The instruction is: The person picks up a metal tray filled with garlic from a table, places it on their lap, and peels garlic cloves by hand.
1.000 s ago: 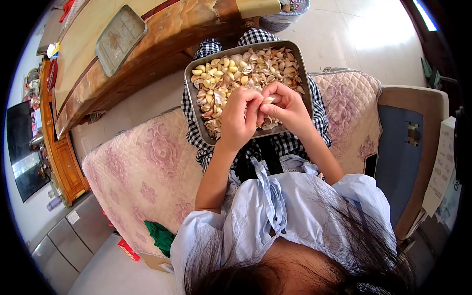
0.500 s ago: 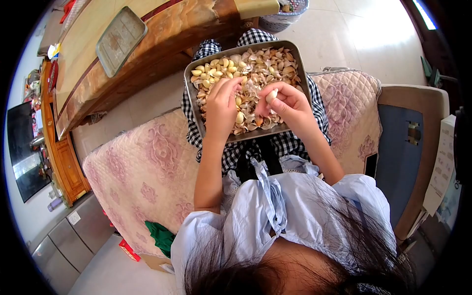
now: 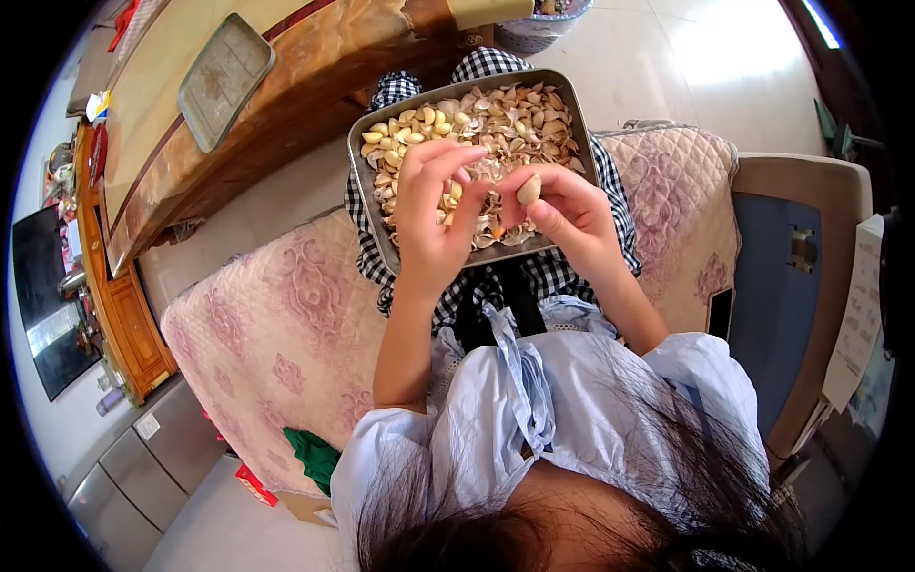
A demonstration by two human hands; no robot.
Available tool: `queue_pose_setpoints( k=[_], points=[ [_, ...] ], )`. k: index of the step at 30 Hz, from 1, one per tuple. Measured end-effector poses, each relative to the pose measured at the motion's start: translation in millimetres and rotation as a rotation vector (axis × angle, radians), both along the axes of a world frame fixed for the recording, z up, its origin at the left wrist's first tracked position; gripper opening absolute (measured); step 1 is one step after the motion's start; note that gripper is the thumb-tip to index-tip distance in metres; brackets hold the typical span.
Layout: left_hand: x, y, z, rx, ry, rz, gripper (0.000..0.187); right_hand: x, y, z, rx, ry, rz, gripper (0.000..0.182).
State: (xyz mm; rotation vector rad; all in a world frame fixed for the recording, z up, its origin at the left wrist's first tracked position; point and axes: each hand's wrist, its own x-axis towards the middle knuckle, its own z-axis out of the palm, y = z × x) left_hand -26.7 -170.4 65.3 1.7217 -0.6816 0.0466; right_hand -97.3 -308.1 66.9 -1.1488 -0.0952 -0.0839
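Observation:
A metal tray [image 3: 519, 252] rests on my lap, over black-and-white checked cloth [image 3: 620, 214]. Pale yellow peeled garlic cloves [image 3: 391, 133] are gathered at its far left. Unpeeled cloves and loose papery skins [image 3: 548, 124] spread over the far side and the right. Between the thumb and index finger of my right hand [image 3: 577, 219] is a whitish garlic clove [image 3: 529, 189], held above the tray. My left hand [image 3: 429, 210] hovers over the tray's left half, thumb and fingers apart, with nothing visible in it. Its fingertips are close to my right fingers.
A stone-topped table [image 3: 315, 71] stands ahead on the left, bearing another metal tray [image 3: 226, 81]. Beyond it is a patterned basin [image 3: 534, 36] on the floor. I sit on a quilted cover [image 3: 286, 286]; a dark phone-like object [image 3: 720, 315] lies at its right edge.
My left hand has lifted and opened, its thumb now apart from the fingers. The right hand still pinches the clove, now turned more upright.

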Motion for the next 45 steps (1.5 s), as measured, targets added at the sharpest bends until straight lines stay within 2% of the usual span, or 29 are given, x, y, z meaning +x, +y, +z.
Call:
queue_pose_setpoints(
  k=[6, 12, 18, 25, 28, 31, 32, 34, 37, 42, 44, 45],
  points=[
    [-1.8, 0.2, 13.1, 0.071, -0.186, -0.086, 0.024, -2.8, -2.3, -2.4, -0.027, 0.019, 0.002, 0.025],
    [-5.8, 0.6, 8.9, 0.031, -0.178, -0.129, 0.025, -5.6, -3.0, -1.2, -0.088, 0.085, -0.07, 0.025],
    [-5.0, -5.3, 1.6, -0.017, -0.279, -0.043, 0.019, -3.6, -3.4, -9.0, -0.179, 0.011, -0.057, 0.025],
    [-5.3, -6.3, 4.9, 0.033, -0.339, -0.03, 0.014, -4.5, -2.2, -3.8, -0.122, 0.082, -0.041, 0.027],
    [-6.2, -7.1, 6.6, 0.045, -0.369, -0.011, 0.013, -1.8, -3.0, -8.5, -0.05, 0.056, -0.029, 0.023],
    [-5.1, -5.2, 1.1, 0.005, -0.308, 0.043, 0.011, 3.5, -3.4, -11.3, 0.188, -0.011, -0.058, 0.023],
    [-0.7, -5.3, -3.9, 0.045, -0.305, 0.075, 0.011, 3.5, -2.5, -9.9, 0.188, -0.011, -0.06, 0.023],
    [6.8, -4.0, -19.5, 0.084, -0.303, 0.105, 0.011, 1.9, -0.3, -5.7, 0.425, 0.03, -0.02, 0.023],
    [14.2, -1.0, -41.2, 0.301, -0.169, 0.071, 0.013, 1.3, -1.9, 5.0, 0.521, 0.036, 0.066, 0.025],
    [9.5, -7.4, -47.4, 0.29, -0.095, 0.059, 0.008, 0.3, -0.3, 15.5, 0.601, 0.103, 0.11, 0.024],
    [8.8, -9.5, -43.5, 0.297, -0.163, 0.079, 0.01, 0.1, 2.5, 13.7, 0.796, 0.096, 0.126, 0.016],
    [7.8, -10.5, -37.0, 0.297, -0.161, 0.079, 0.01, 0.3, 3.7, 13.7, 0.796, 0.099, 0.126, 0.016]
  ],
)
